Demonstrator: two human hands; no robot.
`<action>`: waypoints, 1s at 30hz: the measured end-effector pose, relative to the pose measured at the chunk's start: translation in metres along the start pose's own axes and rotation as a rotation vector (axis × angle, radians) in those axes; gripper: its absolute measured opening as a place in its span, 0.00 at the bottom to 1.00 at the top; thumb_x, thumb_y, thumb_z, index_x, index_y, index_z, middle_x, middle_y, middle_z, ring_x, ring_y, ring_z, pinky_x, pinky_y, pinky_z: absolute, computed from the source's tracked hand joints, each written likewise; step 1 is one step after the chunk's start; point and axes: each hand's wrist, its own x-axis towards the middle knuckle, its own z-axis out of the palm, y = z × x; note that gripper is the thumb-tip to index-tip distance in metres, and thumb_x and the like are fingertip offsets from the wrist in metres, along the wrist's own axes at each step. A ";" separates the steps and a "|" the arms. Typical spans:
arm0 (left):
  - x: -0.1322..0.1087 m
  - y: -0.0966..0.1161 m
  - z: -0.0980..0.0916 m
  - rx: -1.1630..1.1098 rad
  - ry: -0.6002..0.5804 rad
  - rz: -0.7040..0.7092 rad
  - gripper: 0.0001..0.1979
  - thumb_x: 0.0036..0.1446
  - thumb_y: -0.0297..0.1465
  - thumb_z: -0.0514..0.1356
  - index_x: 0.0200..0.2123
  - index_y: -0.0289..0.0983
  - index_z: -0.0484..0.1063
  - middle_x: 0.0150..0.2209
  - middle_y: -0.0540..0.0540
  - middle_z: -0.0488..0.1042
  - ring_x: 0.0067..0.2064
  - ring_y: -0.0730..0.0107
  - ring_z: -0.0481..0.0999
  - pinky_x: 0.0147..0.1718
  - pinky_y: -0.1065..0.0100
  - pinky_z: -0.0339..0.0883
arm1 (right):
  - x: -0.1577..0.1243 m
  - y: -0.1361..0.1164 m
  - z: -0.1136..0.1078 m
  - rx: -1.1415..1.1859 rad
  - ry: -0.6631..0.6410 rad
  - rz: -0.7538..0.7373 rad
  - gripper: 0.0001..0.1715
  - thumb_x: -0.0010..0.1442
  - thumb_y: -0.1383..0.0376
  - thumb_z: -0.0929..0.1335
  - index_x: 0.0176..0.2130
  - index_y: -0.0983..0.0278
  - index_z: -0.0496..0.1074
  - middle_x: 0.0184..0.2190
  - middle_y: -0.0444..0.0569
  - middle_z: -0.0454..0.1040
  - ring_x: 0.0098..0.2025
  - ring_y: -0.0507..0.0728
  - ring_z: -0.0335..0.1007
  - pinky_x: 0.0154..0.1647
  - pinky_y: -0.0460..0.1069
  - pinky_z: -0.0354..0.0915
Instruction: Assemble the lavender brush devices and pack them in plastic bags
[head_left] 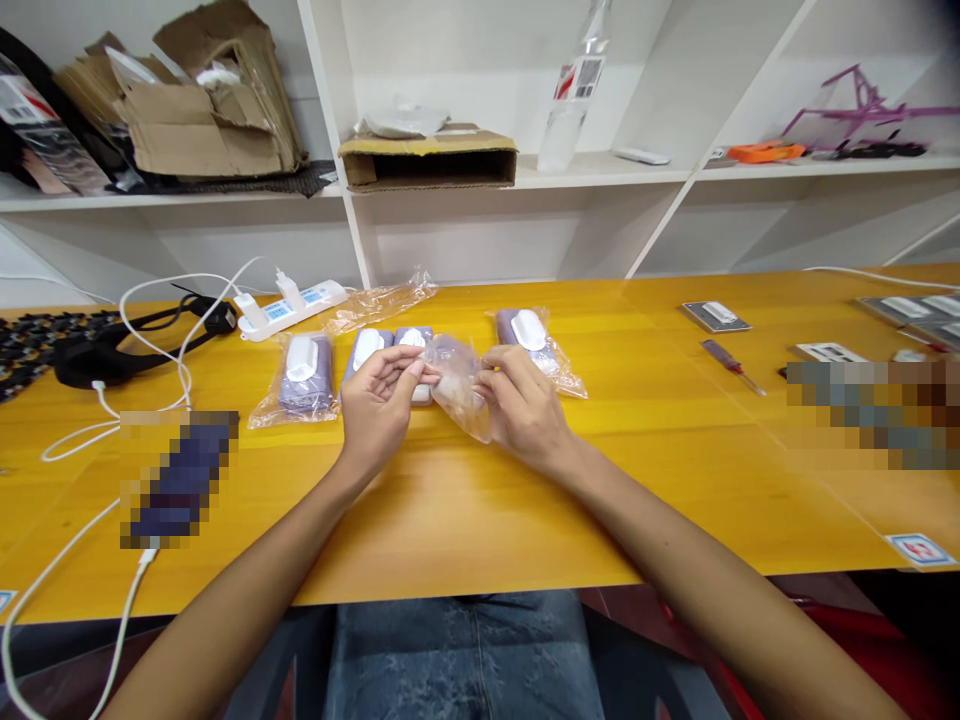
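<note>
Between my hands hangs a small clear plastic bag [457,385], with something pale and cloudy inside. My left hand [379,405] pinches its left edge, and my right hand [521,410] pinches its right edge. Behind my left hand lie two lilac packs with white plastic parts [373,345], partly hidden by my fingers. A bagged lilac pack [304,378] sits further left, and another [521,340] lies just beyond my right hand. All of them rest on a yellow wooden table [465,520].
A white power strip [289,310] with white cables lies at the back left. A red-handled screwdriver [731,365] and several grey cards with white parts lie right. Pixelated patches cover items at both sides. White shelves behind hold cardboard and a plastic bottle [570,100].
</note>
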 end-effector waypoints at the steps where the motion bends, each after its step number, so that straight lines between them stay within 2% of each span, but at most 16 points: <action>1: 0.000 0.000 0.000 0.001 0.002 0.001 0.10 0.66 0.35 0.72 0.46 0.36 0.81 0.39 0.44 0.88 0.39 0.64 0.90 0.46 0.63 0.86 | 0.000 0.001 -0.001 0.023 -0.008 0.014 0.12 0.73 0.75 0.64 0.45 0.59 0.72 0.43 0.57 0.75 0.45 0.65 0.72 0.42 0.59 0.71; 5: 0.002 -0.001 -0.001 -0.018 0.016 0.001 0.14 0.64 0.38 0.75 0.46 0.38 0.77 0.38 0.45 0.87 0.38 0.64 0.90 0.45 0.62 0.86 | 0.002 -0.001 -0.006 0.101 -0.064 0.006 0.08 0.73 0.70 0.67 0.50 0.60 0.72 0.46 0.59 0.75 0.47 0.67 0.73 0.46 0.62 0.74; 9: 0.004 0.000 -0.002 -0.035 0.024 -0.014 0.17 0.62 0.40 0.76 0.43 0.40 0.72 0.35 0.48 0.85 0.37 0.63 0.90 0.45 0.61 0.87 | 0.000 -0.006 -0.005 0.052 -0.103 -0.023 0.17 0.72 0.63 0.71 0.58 0.61 0.72 0.51 0.63 0.76 0.50 0.70 0.74 0.47 0.64 0.75; 12: 0.004 0.000 -0.002 -0.046 0.029 -0.029 0.19 0.61 0.40 0.77 0.41 0.40 0.71 0.35 0.49 0.85 0.37 0.64 0.90 0.45 0.61 0.87 | -0.003 -0.007 0.001 -0.003 -0.070 -0.031 0.18 0.73 0.63 0.72 0.60 0.59 0.72 0.51 0.62 0.77 0.50 0.69 0.75 0.47 0.63 0.75; 16: 0.004 -0.003 -0.001 -0.076 0.039 -0.042 0.20 0.59 0.40 0.78 0.41 0.40 0.71 0.35 0.49 0.84 0.37 0.63 0.90 0.45 0.61 0.88 | -0.006 -0.006 0.007 -0.007 0.029 -0.060 0.15 0.73 0.70 0.72 0.57 0.56 0.74 0.48 0.58 0.78 0.50 0.67 0.75 0.46 0.61 0.74; 19: 0.004 -0.007 -0.001 -0.094 0.042 -0.068 0.20 0.58 0.40 0.78 0.41 0.41 0.71 0.33 0.50 0.83 0.36 0.62 0.90 0.43 0.60 0.89 | -0.007 -0.005 0.011 0.013 0.056 -0.061 0.15 0.72 0.74 0.69 0.51 0.55 0.75 0.46 0.56 0.79 0.50 0.66 0.75 0.46 0.60 0.74; 26: 0.005 -0.009 -0.003 -0.106 0.025 -0.103 0.22 0.58 0.41 0.78 0.42 0.40 0.70 0.34 0.48 0.84 0.36 0.62 0.91 0.46 0.60 0.88 | -0.006 -0.006 0.018 0.044 0.048 -0.028 0.11 0.74 0.75 0.66 0.45 0.59 0.72 0.44 0.58 0.77 0.47 0.64 0.73 0.46 0.59 0.73; 30: 0.007 -0.010 -0.005 -0.097 0.027 -0.094 0.21 0.59 0.42 0.78 0.42 0.40 0.71 0.36 0.47 0.84 0.37 0.61 0.90 0.45 0.61 0.86 | -0.002 -0.005 0.015 0.162 0.120 0.050 0.11 0.75 0.75 0.64 0.45 0.59 0.69 0.42 0.55 0.73 0.44 0.62 0.72 0.44 0.57 0.72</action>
